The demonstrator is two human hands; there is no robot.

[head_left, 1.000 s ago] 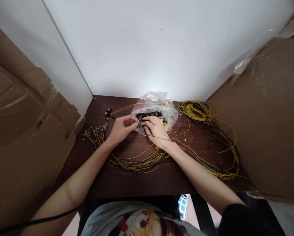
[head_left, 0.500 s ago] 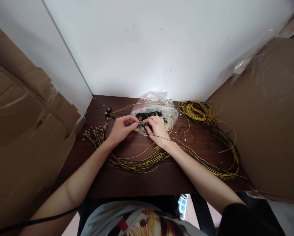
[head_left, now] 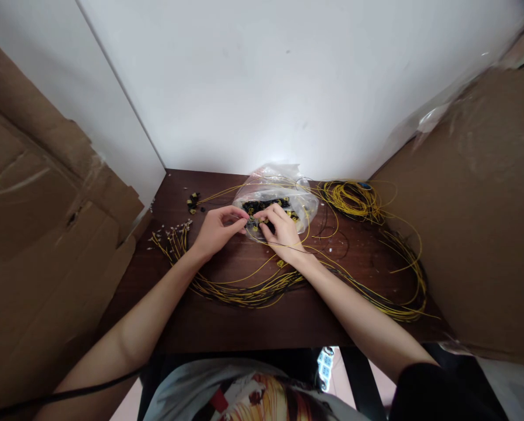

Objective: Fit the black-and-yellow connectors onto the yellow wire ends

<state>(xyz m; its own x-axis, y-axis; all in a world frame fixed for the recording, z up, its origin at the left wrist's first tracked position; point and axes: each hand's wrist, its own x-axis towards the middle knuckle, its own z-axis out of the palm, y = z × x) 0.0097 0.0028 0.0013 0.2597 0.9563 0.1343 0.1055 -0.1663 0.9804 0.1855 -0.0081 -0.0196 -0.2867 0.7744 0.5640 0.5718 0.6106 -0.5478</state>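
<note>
**Head view.** This is the only view supplied.

1. Hands. Two hands work at the middle of the worktop (head_left: 227, 327), fingertips almost touching. The left hand (head_left: 216, 233) has a narrow grip, with thumb and forefinger pinched shut. What they hold is too small to identify. The right hand (head_left: 283, 233) also has a narrow grip, closed on one small yellow-and-black connector (head_left: 255, 221). The connector sits between the two hands, just in front of the bag mouth. Both wrists rest low on the worktop, which probably steadies such fine pinch work.

2. Parts supply. One clear plastic bag (head_left: 283, 190) lies just beyond the fingertips. It holds a heap of loose connectors (head_left: 268, 205), too many to count. Its placement keeps the parts within finger reach. One small separate pile (head_left: 193, 202) lies far left, well apart from the bag.

3. Wires. One long yellow wire bundle (head_left: 244, 290) loops across the worktop under both forearms. Its terminal ends (head_left: 169, 234) fan out at the left, where each shows singly. One wound coil (head_left: 352, 199) lies far right.

4. Surroundings. Two cardboard sheets stand at the sides, one on the left (head_left: 47, 204) and one on the right (head_left: 476, 204).
</note>
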